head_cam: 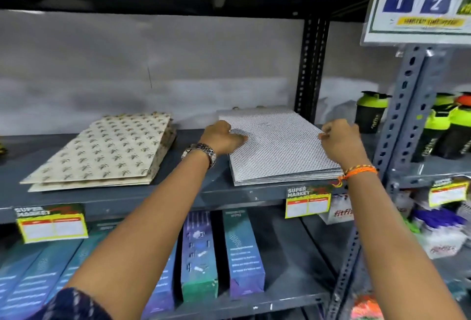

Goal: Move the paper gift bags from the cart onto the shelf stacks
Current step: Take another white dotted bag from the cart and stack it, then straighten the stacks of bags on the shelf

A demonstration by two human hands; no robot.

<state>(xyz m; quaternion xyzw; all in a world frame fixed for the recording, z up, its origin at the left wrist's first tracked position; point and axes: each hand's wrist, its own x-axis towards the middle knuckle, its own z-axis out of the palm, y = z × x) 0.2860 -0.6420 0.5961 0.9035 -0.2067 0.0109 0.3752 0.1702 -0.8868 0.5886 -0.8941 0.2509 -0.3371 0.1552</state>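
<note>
- Patterned sleeve (74, 304) sits nearest, low on the left
- Left hand (221, 136), curled, presses fingertips on the left part of the white dotted bag stack (277, 151)
- Right hand (341, 136) pinches the stack's right edge, fingers together
- Dotted stack lies flat on the grey shelf (178, 192); a leaf-print bag stack (107, 151) lies to its left, apart
- Shaker bottles (370, 112) stand far right

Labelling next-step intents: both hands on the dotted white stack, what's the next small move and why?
Probably let go and draw both hands back. The left hand and right hand rest on the dotted white stack, which already lies flat on the shelf beside the palm-print stack; its lower edges look slightly fanned.
</note>
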